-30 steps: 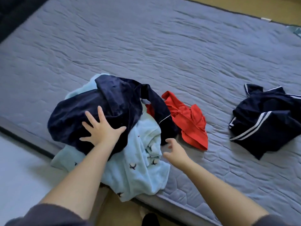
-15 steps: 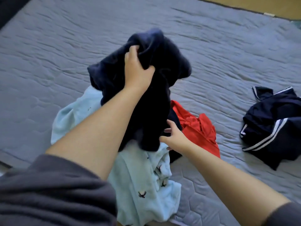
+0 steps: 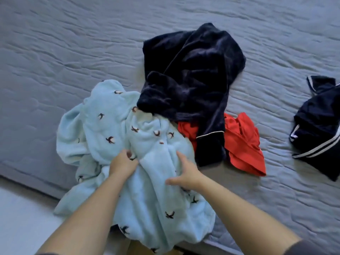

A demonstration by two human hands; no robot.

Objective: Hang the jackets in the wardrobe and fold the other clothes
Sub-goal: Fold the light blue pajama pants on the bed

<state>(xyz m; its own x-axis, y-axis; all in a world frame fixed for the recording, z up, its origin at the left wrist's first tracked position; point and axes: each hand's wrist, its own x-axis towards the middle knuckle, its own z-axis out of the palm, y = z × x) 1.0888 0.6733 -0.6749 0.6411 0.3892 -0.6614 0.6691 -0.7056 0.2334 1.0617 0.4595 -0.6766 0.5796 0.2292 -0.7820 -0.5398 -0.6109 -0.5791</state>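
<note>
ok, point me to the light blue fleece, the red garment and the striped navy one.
light blue fleece [image 3: 110, 126], head view, bird-print upper fold
red garment [image 3: 242, 144], head view, exposed right half
striped navy garment [image 3: 316, 129], head view, dark body above stripes

Left grip [image 3: 122, 163] and right grip [image 3: 185, 175] clutch the pale blue fleece [image 3: 110, 126], navy garment [image 3: 193, 70] beyond overlapping red cloth [image 3: 242, 148]

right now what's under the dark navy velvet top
The navy velvet top lies over the red garment, whose middle its piped sleeve covers, and over the far edge of the light blue fleece. Anything else beneath it is hidden.
</note>
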